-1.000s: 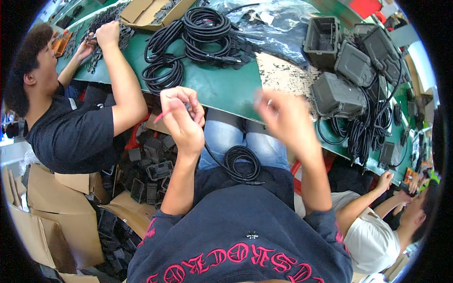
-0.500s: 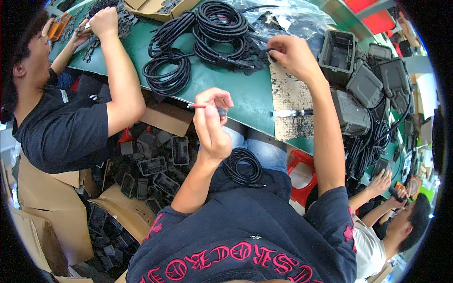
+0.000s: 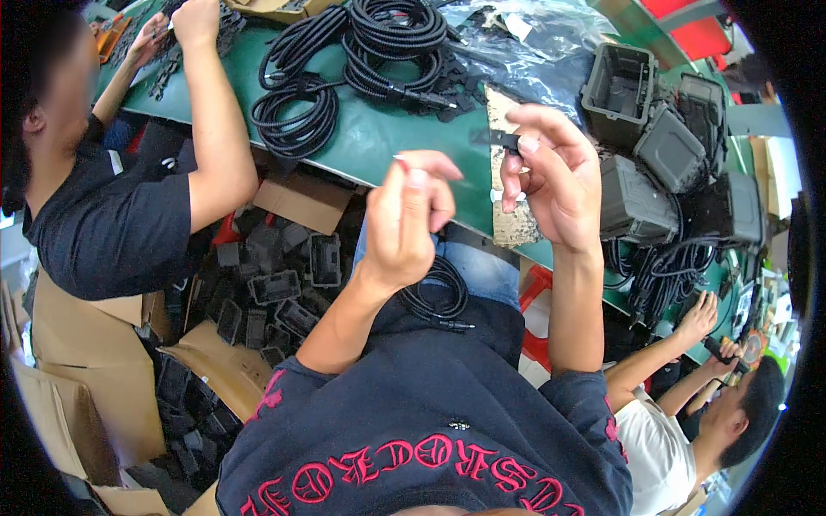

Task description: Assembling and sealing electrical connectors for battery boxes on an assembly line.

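Clip (image 3: 497, 138), small and black, is pinched in the right hand's (image 3: 555, 176) grip above the worktop (image 3: 379, 138), raised close for sight, while a thin pink-tipped tool (image 3: 401, 158) is pinched by the left hand (image 3: 411, 215) beside it.

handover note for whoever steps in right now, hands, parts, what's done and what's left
Left hand: raised over the table edge, pinching a thin pale-tipped tool.
Right hand: raised, pinching a small black part at its fingertips.
Cable coil lies in the lap; more cable coils and grey housings sit on the green table.
Done: part picked up.
Left: part and tool are not yet brought together.
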Motion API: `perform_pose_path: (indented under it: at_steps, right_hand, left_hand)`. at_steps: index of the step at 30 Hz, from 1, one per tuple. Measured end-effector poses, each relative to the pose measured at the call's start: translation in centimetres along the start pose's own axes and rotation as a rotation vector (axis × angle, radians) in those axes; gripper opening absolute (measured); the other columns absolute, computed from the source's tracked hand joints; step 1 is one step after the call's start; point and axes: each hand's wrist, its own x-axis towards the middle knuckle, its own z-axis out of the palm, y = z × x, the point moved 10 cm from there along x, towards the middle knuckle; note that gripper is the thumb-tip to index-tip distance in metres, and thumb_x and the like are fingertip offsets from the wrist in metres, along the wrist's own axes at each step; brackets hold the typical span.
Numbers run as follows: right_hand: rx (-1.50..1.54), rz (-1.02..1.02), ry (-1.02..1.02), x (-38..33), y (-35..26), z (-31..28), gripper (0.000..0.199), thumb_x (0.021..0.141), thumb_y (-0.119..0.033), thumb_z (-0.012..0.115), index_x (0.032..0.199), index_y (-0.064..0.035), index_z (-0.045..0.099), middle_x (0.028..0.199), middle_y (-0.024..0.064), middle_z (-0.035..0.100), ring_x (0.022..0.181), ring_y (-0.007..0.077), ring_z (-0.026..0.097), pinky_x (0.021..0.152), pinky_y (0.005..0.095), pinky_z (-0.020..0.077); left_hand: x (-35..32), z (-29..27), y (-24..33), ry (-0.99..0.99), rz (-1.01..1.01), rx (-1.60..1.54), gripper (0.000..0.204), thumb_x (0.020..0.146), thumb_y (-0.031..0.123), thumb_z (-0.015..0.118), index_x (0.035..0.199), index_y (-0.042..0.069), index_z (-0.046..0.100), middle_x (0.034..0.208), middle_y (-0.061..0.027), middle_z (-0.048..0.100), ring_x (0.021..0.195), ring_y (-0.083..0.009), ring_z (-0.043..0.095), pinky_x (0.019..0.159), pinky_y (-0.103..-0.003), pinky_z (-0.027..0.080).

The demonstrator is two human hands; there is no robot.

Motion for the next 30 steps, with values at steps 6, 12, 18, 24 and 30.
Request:
perform_pose_path:
  at_steps: [6, 12, 18, 24, 30]
  right_hand:
    - [-0.126, 0.001, -0.075, -1.6, -0.9, 1.5, 0.020, 0.088, -0.001, 0.067, 0.107, 0.0034, 0.069, 0.078, 0.0066, 0.064, 0.063, 0.0110, 0.062, 0.051, 0.0257, 0.0564]
    - [-0.303, -0.017, -0.082, -2.9, -1.6, 2.1, 0.021, 0.081, 0.003, 0.073, 0.102, 0.0036, 0.071, 0.081, 0.0051, 0.065, 0.064, 0.0077, 0.060, 0.054, 0.0197, 0.0508]
    - [-0.505, 0.019, -0.086, -3.7, -1.6, 1.7, 0.018, 0.077, -0.001, 0.076, 0.095, -0.0020, 0.075, 0.078, 0.0015, 0.063, 0.064, 0.0041, 0.056, 0.052, 0.0172, 0.0448]
    - [-0.689, -0.017, -0.115, -5.0, -2.1, 1.9, 0.017, 0.075, -0.005, 0.077, 0.092, -0.0048, 0.075, 0.071, -0.0025, 0.060, 0.062, 0.0021, 0.051, 0.052, 0.0173, 0.0399]
    - [-0.790, -0.050, -0.164, -5.7, -0.4, 2.7, 0.012, 0.076, -0.004, 0.076, 0.087, -0.0041, 0.072, 0.069, 0.0008, 0.060, 0.058, 0.0064, 0.054, 0.051, 0.0226, 0.0419]
  left_hand:
    - [-0.8, 2.3, 0.2, -0.250, -0.088, 0.138, 0.023, 0.103, 0.012, 0.037, 0.099, -0.003, 0.055, 0.062, -0.0061, 0.052, 0.051, -0.0132, 0.050, 0.051, -0.028, 0.040]
    - [-1.5, 3.4, 2.6, -0.281, 0.242, 0.329, 0.010, 0.093, 0.000, 0.052, 0.094, -0.005, 0.060, 0.077, -0.0151, 0.063, 0.063, -0.0311, 0.063, 0.057, -0.039, 0.049]
    - [-2.0, 4.1, 3.1, -0.318, 0.414, 0.413, 0.018, 0.097, 0.007, 0.045, 0.089, -0.005, 0.057, 0.070, -0.0114, 0.059, 0.058, -0.0231, 0.058, 0.052, -0.034, 0.047]
    - [-2.5, 3.8, 0.6, -0.342, 0.110, 0.171, 0.126, 0.063, 0.097, 0.034, 0.142, 0.000, 0.018, 0.109, -0.0173, 0.054, 0.068, -0.0156, 0.056, 0.057, -0.027, 0.044]
    - [-1.8, 4.3, 1.5, -0.165, 0.186, -0.072, 0.149, 0.043, 0.107, 0.017, 0.152, 0.011, -0.016, 0.129, -0.0279, 0.045, 0.065, -0.0127, 0.049, 0.058, -0.024, 0.041]
